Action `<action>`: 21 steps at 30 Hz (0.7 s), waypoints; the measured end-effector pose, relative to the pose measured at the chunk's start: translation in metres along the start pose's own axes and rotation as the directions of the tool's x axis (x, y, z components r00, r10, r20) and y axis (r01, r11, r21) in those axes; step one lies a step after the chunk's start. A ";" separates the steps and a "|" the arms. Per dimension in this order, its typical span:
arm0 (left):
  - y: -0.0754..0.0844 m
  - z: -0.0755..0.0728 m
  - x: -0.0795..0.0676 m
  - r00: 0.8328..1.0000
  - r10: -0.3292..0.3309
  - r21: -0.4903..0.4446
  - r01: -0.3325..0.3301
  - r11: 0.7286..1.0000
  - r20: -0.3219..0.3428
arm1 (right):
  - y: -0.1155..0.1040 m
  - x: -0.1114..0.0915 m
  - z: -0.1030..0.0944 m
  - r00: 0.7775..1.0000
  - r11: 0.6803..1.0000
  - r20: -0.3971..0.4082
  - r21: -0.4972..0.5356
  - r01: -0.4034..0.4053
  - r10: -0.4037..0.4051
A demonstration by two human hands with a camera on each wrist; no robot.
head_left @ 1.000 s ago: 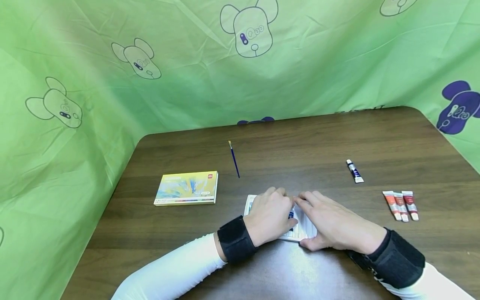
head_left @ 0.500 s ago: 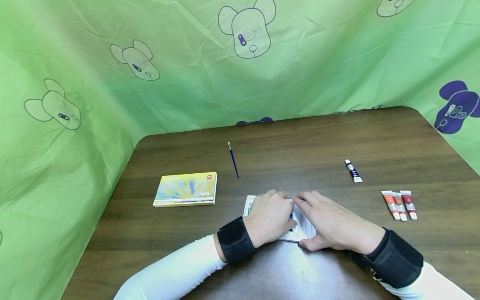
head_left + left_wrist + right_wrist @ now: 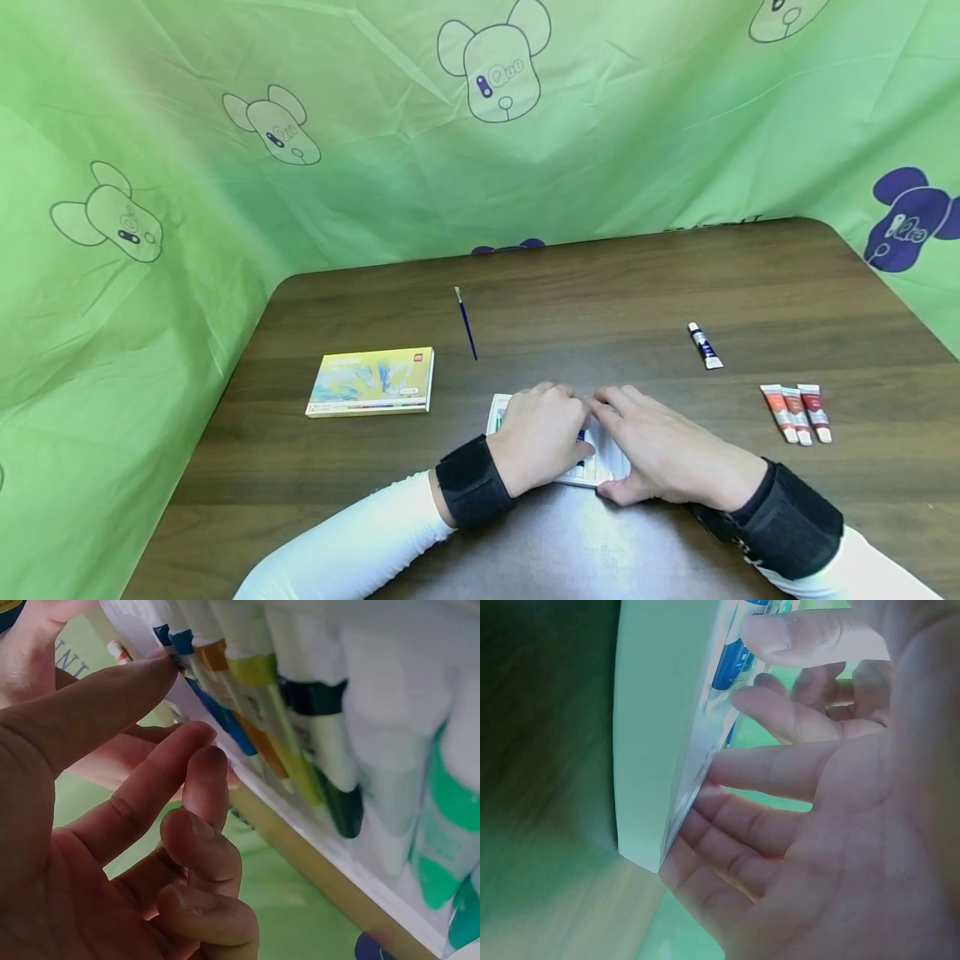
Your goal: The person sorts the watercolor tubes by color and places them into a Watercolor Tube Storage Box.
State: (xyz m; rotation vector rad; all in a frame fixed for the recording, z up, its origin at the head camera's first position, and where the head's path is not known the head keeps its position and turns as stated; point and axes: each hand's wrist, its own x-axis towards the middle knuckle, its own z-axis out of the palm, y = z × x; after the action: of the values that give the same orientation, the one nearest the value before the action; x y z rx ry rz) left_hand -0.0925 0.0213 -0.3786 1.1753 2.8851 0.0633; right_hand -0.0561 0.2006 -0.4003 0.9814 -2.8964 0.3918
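Both hands are over a white tray with a row of paint tubes in it. My left hand curls over its middle, thumb and index finger at the two ends of a blue paint tube while the other fingers bend in. My right hand grips the tray's right part, thumb at the near edge and fingers toward the far edge. Beside the blue tube, the left wrist view shows tubes with orange, olive, dark green and bright green bands. The backs of both hands hide much of the tray from above.
A yellow paint box lies to the left, and a blue-handled paintbrush lies beyond the tray. On the right are a single dark blue tube and a group of red and orange tubes. A green cloth hangs behind the table.
The head view has shifted very slightly. Both hands keep their places on the tray, and the objects on the table have not moved.
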 end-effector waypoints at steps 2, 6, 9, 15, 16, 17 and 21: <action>-0.002 -0.002 0.001 0.999 -0.003 -0.011 0.003 1.000 -0.040 | 0.000 0.000 0.001 1.000 1.000 0.008 0.003 -0.006 0.006; -0.011 -0.013 0.007 0.994 -0.015 -0.069 0.008 0.998 -0.110 | -0.002 -0.001 0.000 0.999 1.000 0.031 0.007 -0.027 0.026; -0.018 -0.024 0.016 0.992 -0.014 -0.117 -0.001 0.993 -0.128 | -0.001 -0.002 -0.003 0.999 0.999 0.038 -0.007 -0.032 0.032; -0.023 -0.033 0.041 0.989 0.017 -0.157 -0.041 0.987 -0.148 | -0.001 -0.003 -0.004 0.998 0.999 0.045 -0.021 -0.034 0.035; -0.023 -0.033 0.046 0.988 0.029 -0.140 -0.050 0.989 -0.150 | -0.001 -0.003 -0.003 0.998 0.999 0.044 -0.022 -0.033 0.034; -0.023 -0.032 0.050 0.988 0.043 -0.120 -0.061 0.991 -0.149 | -0.001 -0.003 -0.003 0.998 0.999 0.048 -0.023 -0.035 0.036; -0.022 -0.029 0.067 0.988 0.078 -0.017 -0.081 0.997 -0.131 | -0.004 -0.002 -0.001 0.996 0.999 0.074 -0.014 -0.041 0.042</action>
State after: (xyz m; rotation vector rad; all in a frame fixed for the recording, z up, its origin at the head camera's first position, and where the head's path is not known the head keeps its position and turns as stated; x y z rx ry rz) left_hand -0.1563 0.0516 -0.3514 1.3304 2.9374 0.1804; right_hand -0.0526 0.1991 -0.3989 0.9548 -2.9859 0.3460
